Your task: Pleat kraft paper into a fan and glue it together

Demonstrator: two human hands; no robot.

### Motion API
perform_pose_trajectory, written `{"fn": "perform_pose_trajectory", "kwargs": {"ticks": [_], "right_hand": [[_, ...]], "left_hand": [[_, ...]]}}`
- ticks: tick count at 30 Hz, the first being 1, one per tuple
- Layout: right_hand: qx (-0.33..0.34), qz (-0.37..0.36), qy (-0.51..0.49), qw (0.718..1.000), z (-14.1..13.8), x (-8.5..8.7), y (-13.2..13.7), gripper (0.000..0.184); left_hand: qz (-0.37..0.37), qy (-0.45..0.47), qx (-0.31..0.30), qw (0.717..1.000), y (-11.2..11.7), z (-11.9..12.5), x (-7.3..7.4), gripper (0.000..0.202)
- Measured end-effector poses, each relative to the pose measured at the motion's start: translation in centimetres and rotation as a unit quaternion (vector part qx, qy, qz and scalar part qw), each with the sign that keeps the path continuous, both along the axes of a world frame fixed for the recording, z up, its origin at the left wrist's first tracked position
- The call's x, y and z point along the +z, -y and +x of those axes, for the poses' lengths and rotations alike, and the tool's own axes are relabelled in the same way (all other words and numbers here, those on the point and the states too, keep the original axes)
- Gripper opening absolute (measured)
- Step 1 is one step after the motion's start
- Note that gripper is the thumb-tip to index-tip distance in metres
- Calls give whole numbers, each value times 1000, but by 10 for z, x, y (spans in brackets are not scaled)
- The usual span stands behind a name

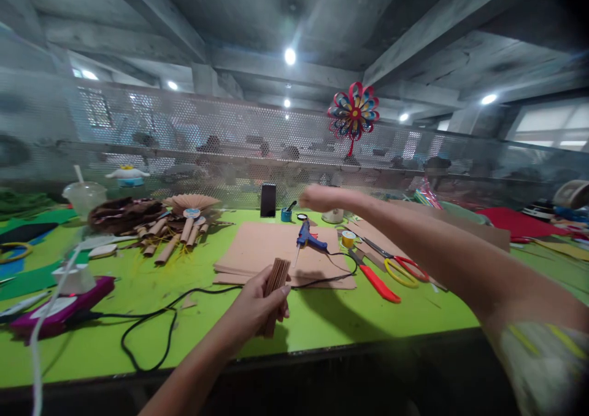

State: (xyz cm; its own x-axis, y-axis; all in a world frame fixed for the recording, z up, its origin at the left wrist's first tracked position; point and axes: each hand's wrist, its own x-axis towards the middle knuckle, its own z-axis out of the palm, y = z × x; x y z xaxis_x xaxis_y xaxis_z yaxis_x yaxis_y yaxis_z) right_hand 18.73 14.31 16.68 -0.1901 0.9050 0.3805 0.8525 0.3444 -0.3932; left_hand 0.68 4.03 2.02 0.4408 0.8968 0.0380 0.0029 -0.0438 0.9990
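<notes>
My left hand (pixel 257 308) is closed around a pleated, folded strip of brown paper (pixel 275 284), held upright above the green table's (pixel 138 342) near edge. My right hand (pixel 322 198) reaches far forward over the table toward the back, near a small blue pot (pixel 286 215) and a white cup (pixel 332 215). Its fingers are blurred, so I cannot tell what they do. Below the right arm lies a blue glue gun (pixel 307 238) on a stack of brown paper sheets (pixel 271 250).
Red-handled scissors (pixel 400 265), a red cutter (pixel 375 281) and a yellow tape roll (pixel 348 238) lie right of the sheets. Folded brown fans (pixel 175 229) pile up at left. A black cable (pixel 151 324) crosses the table. A phone (pixel 268 200) stands by the mesh screen.
</notes>
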Motion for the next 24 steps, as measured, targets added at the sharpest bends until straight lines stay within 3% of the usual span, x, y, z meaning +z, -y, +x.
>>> {"fn": "perform_pose_trajectory", "kwargs": {"ticks": [4, 6, 8, 9, 11, 12, 14, 17, 19, 21, 24], "right_hand": [[152, -12, 53, 987, -89, 34, 9, 11], [291, -22, 125, 948, -110, 42, 21, 28], [400, -51, 163, 900, -110, 46, 31, 48], [430, -51, 148, 889, -103, 46, 35, 51], [415, -10, 71, 907, -79, 39, 37, 44], [349, 23, 23, 936, -65, 32, 37, 39], [279, 50, 1, 959, -36, 6, 38, 33], [195, 62, -16, 979, -3, -55, 52, 22], [205, 21, -31, 978, 9, -99, 71, 16], [226, -11, -51, 973, 13, -135, 92, 24], [218, 1, -87, 972, 7, -169, 116, 42]], "left_hand": [[10, 63, 32, 997, -3, 9, -17, 29], [26, 94, 53, 994, -6, 14, -24, 28], [29, 121, 79, 989, -7, 20, -29, 30], [26, 135, 91, 986, -6, 22, -29, 29], [13, 166, 111, 980, -3, 26, -27, 26], [4, 182, 119, 976, -2, 28, -25, 25], [-20, 212, 136, 968, -1, 31, -21, 24], [-45, 262, 166, 950, -6, 35, -20, 29], [-40, 296, 188, 936, -13, 36, -22, 31], [-29, 323, 209, 923, -19, 36, -24, 33], [-25, 345, 234, 909, -23, 38, -26, 38]]}}
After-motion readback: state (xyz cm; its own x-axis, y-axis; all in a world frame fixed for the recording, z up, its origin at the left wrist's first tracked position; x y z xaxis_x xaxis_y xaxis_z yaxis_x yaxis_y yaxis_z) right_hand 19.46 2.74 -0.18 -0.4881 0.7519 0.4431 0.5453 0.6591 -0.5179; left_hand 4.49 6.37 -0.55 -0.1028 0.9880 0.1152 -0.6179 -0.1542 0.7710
